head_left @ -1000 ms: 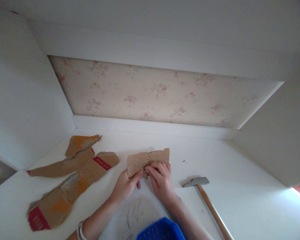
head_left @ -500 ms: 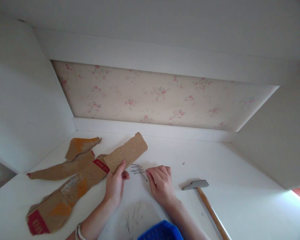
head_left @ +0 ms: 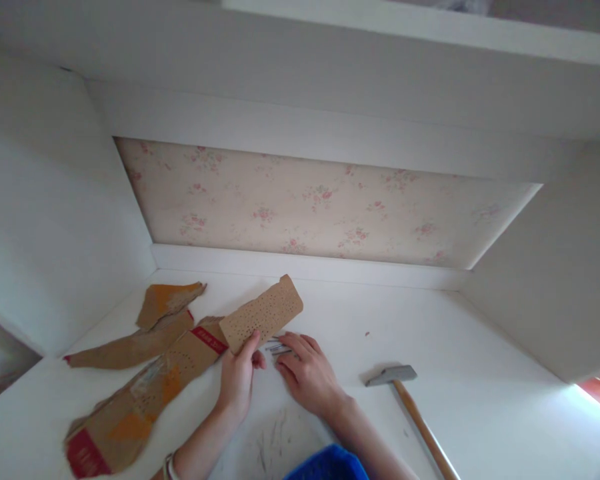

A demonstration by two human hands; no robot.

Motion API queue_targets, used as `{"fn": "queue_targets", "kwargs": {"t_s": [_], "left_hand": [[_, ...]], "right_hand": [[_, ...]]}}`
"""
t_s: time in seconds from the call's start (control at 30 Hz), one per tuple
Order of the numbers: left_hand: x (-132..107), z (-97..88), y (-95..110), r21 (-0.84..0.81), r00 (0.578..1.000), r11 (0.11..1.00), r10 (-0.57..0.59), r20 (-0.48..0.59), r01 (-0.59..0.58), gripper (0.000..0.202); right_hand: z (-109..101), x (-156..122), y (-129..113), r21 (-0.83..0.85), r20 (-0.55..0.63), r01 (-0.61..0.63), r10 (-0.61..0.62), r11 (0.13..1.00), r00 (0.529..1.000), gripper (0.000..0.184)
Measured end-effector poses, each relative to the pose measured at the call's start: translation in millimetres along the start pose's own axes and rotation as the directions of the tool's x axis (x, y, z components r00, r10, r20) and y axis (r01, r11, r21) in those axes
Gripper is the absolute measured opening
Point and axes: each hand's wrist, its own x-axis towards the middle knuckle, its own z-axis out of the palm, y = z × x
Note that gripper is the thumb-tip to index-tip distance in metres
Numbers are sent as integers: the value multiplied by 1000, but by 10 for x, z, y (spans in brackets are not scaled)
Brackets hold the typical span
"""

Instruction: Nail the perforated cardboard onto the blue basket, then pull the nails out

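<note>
My left hand point(head_left: 240, 377) is closed on a strip of brown cardboard point(head_left: 263, 313) dotted with many small holes, thumb on top of its lower edge. The strip is tilted, its far end pointing up and right. Just right of it, several thin metal nails point(head_left: 275, 347) lie in a small pile on the white surface. My right hand point(head_left: 307, 373) is over this pile, its bent fingers close together and touching the nails. Its fingertips partly cover the pile, so how many nails they grip is hidden.
Torn cardboard pieces point(head_left: 145, 393) with red and orange patches lie at the left. A hammer point(head_left: 395, 377) with a wooden handle rests at the right. A blue plastic basket point(head_left: 330, 463) stands at the near edge. White panels enclose the sides and top; floral wallpaper point(head_left: 320, 207) shows behind.
My right hand has moved left onto the nail pile; its fingers, earlier pinched at one nail's end, now reach over several. The left hand still holds the cardboard strip. The view has shifted slightly.
</note>
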Motion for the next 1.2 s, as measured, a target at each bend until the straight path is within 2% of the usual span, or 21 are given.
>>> {"fn": "queue_targets", "kwargs": {"t_s": [0.07, 0.2, 0.37, 0.6, 0.73, 0.83, 0.93, 1.03, 1.2], "left_hand": [[-2, 5, 23, 0, 1000, 1000, -1, -5, 1, 37], [-11, 12, 67, -4, 1000, 1000, -4, -12, 3, 37], [3, 4, 95, -9, 1000, 1000, -11, -13, 11, 37], [1, 12, 129, -13, 998, 998, -53, 19, 53, 37], [-38, 35, 191, -18, 997, 997, -68, 39, 69, 38], [-66, 40, 217, -25, 997, 997, -68, 40, 69, 39], [-79, 29, 214, -41, 998, 997, -65, 26, 66, 43], [-122, -2, 269, -64, 998, 996, -63, 12, 64, 48], [-462, -175, 656, -57, 998, 996, -65, 12, 65, 44]], "right_hand": [[3, 45, 5, 17, 28, -3, 2, 1000, 1000, 20], [12, 189, 34, 64, 82, 25, -31, 998, 996, 44], [62, 356, 82, 144, 91, 77, -90, 987, 992, 34], [73, 331, 53, 202, 64, 55, -69, 978, 996, 35], [11, 336, 48, 206, 45, 13, -22, 979, 999, 24], [-94, 297, 51, 209, 18, -63, 60, 976, 998, 25], [-252, 126, 18, 239, 3, -142, 146, 960, 989, 31], [-497, -195, -53, 288, -17, -259, 275, 922, 961, 30], [-986, -1021, -175, 357, -81, -481, 540, 801, 838, 36]]}}
